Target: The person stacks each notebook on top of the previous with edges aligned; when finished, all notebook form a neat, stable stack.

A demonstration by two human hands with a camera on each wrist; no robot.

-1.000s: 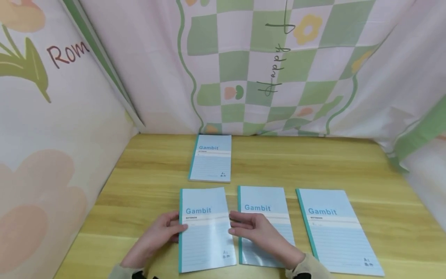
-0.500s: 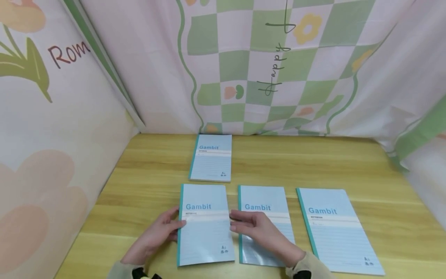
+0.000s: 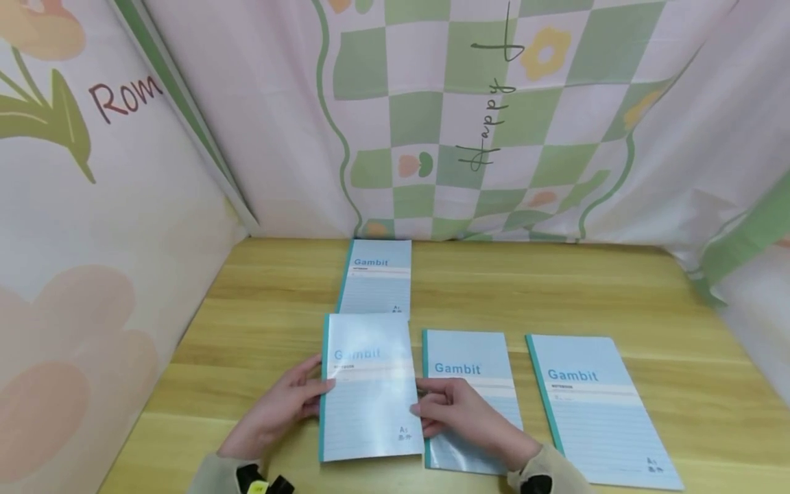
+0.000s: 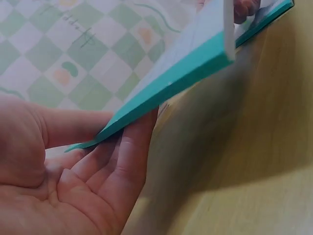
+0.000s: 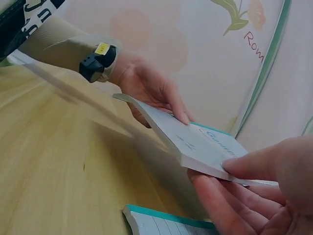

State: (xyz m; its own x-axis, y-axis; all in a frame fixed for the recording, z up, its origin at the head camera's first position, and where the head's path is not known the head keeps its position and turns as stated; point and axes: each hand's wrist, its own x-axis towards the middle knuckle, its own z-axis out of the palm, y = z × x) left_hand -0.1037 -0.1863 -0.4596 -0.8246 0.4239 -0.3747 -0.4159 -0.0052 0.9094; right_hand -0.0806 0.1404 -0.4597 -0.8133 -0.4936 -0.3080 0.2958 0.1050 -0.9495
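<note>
A light blue "Gambit" notebook (image 3: 370,418) with a teal spine is held above the wooden table between both hands. My left hand (image 3: 280,405) grips the spine side, thumb on the cover and fingers beneath, as the left wrist view shows at the teal spine (image 4: 171,78). On the opposite edge, my right hand (image 3: 463,415) pinches the notebook, its thumb on top and fingers under the pages (image 5: 205,169). The far end of this notebook overlaps the lower part of another notebook (image 3: 379,285) lying at the back, in the head view.
Two more matching notebooks lie flat on the table (image 3: 555,288): a middle one (image 3: 469,350), partly behind my right hand, and one at the right (image 3: 599,425). A printed curtain (image 3: 420,116) hangs along the back edge, and a patterned wall panel (image 3: 123,274) stands at the left.
The held notebook has risen and moved away from me, and now covers the bottom of the back notebook. My right fingers have closed onto its right edge.
</note>
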